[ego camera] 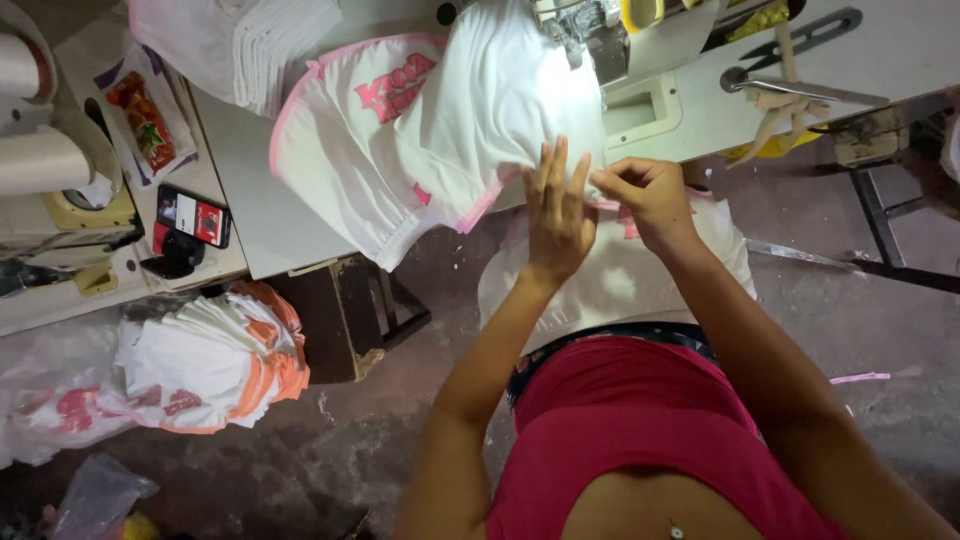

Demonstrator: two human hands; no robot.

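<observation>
Sewing table (250, 190): garment (500, 110) under fingers (556, 165).

Sewing machine (600, 40) close ahead of hands (600, 200).

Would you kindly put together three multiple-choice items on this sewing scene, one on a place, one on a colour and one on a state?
1. Where does the phone lie?
A. On the side table to the person's left
B. On the floor
C. On the person's lap

2. What colour is the trim on the white garment on the sewing table?
A. Green
B. Pink
C. Black

3. How is the left hand held?
A. Clenched in a fist
B. Flat, fingers stretched out on the cloth
C. Hanging at the person's side

Answers: 1 A, it rests on the pale side table beside a snack packet. 2 B, a pink edge runs round the garment. 3 B, the fingers lie spread, while the right hand pinches the pink edge.
</observation>
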